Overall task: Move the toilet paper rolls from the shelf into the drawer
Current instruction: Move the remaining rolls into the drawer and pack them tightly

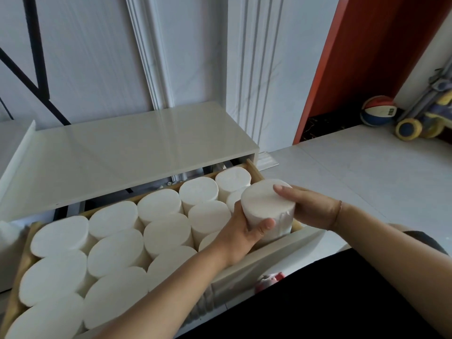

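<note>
Over the drawer [274, 263], hands [244, 231] grip a smooth cylindrical roll [267, 204].

Drawer [281, 253] is pulled open, packed with upright white rolls [117, 250]; one more roll [267, 204] sits above the right end, maybe wrapped.

Open drawer [281, 255] below the shelf [137, 145], packed with upright rolls [117, 250] in rows. One roll [267, 206] at drawer's right end, between left hand [244, 231] and right hand [310, 206]. Ball [378, 110] on floor far right.
</note>
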